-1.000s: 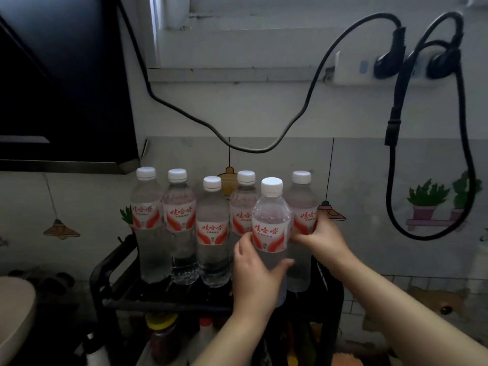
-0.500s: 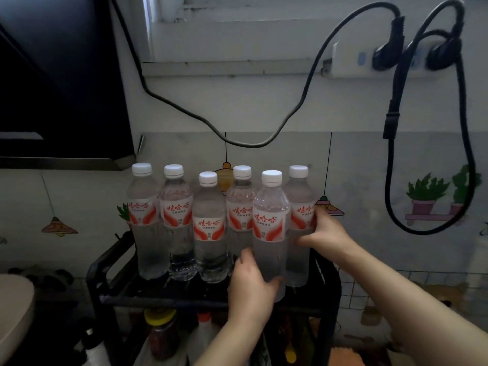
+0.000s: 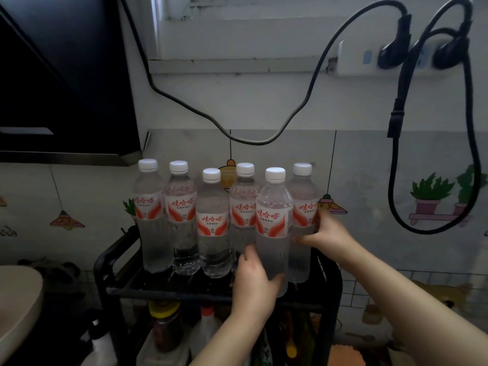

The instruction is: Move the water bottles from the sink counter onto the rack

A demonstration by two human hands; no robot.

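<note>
Several clear water bottles with white caps and red-and-white labels stand on the top shelf of a black rack (image 3: 111, 257). My left hand (image 3: 253, 283) is wrapped around the lower part of the front bottle (image 3: 274, 223), second from the right. That bottle's base sits at the shelf's front edge. My right hand (image 3: 324, 231) grips the rightmost bottle (image 3: 303, 196) at its label. Further left stand the remaining bottles (image 3: 212, 223), upright and close together.
Jars and sauce bottles (image 3: 166, 328) fill the rack's lower shelf. A dark range hood (image 3: 63, 75) hangs at upper left. Black power cables (image 3: 396, 128) droop from a wall socket strip (image 3: 369, 59) above the bottles. A pale basin edge (image 3: 18, 307) shows at lower left.
My left hand has slid lower on the front bottle, which has come down onto the shelf. My right hand stays on the rightmost bottle.
</note>
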